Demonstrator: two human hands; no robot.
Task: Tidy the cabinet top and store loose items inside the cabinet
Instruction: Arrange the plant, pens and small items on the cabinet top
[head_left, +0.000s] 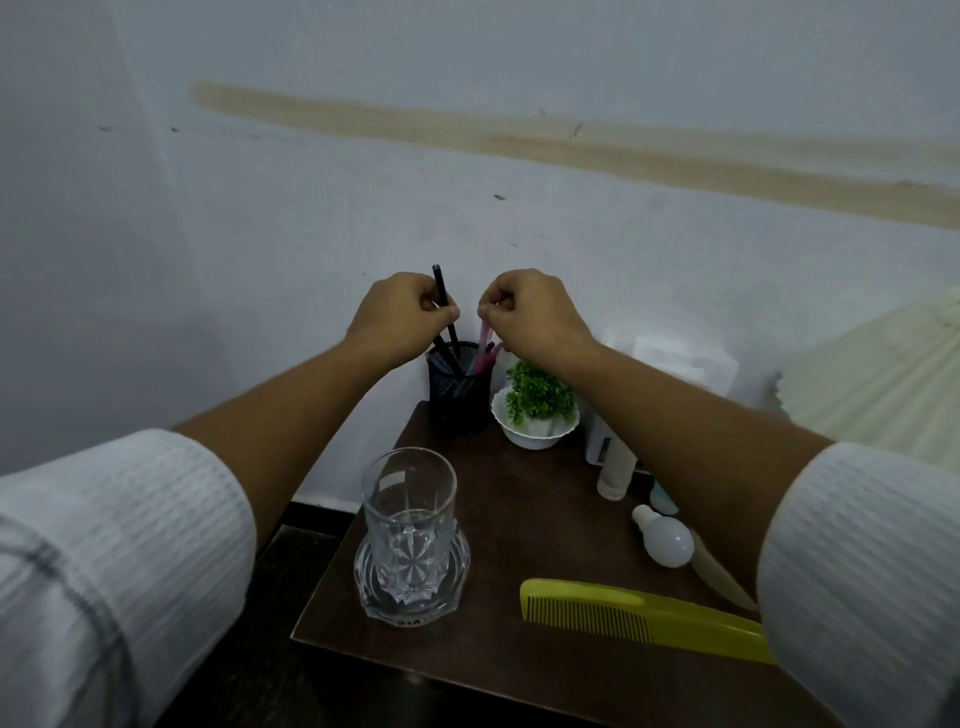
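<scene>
Left hand (402, 317) pinches a black pen (440, 283), right hand (535, 314) a pink pen (485, 340), both in the mesh pen holder (460, 395) just below the hands; a snagging pull could topple it

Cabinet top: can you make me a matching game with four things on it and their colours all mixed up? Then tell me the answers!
Things:
1. comb
2. drinking glass
3. mesh pen holder
4. light bulb

Colours:
A. black
B. yellow
C. clear, see-through
D. white

Right pairs: 1-B, 2-C, 3-A, 4-D.
</scene>
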